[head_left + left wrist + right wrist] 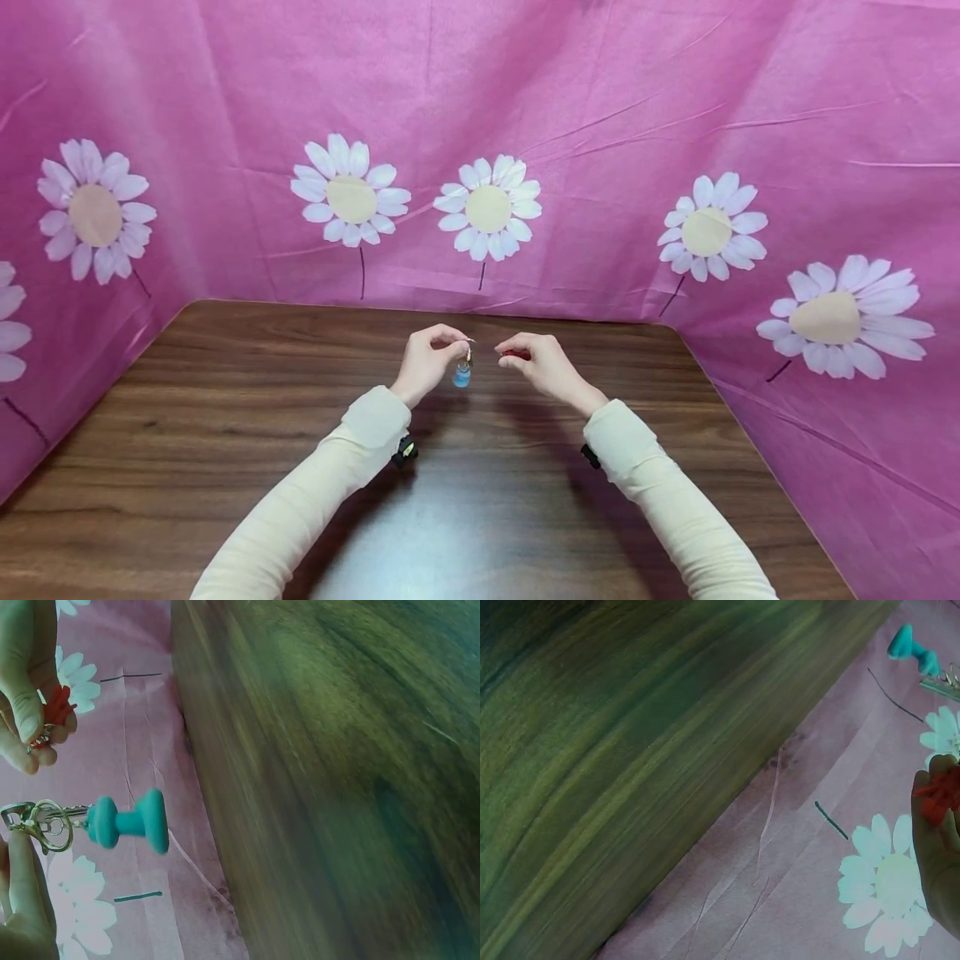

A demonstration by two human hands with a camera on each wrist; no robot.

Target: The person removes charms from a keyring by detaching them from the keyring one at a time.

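My left hand pinches the metal top of a keychain above the table. From it hangs a blue spool-shaped charm, which looks teal in the left wrist view. That view also shows the keychain's gold ring and clasp at the fingertips, beside a narrow metal piece that looks like a key. My right hand, a short gap away, holds a small red tassel-like piece with a short silver chain. In the right wrist view the red piece lies against the fingers, partly cut off by the edge.
Both hands are over the far half of a brown wood-grain table. A pink cloth with white daisies rises behind and along the sides of the table. Dark wrist devices show below the cuffs.
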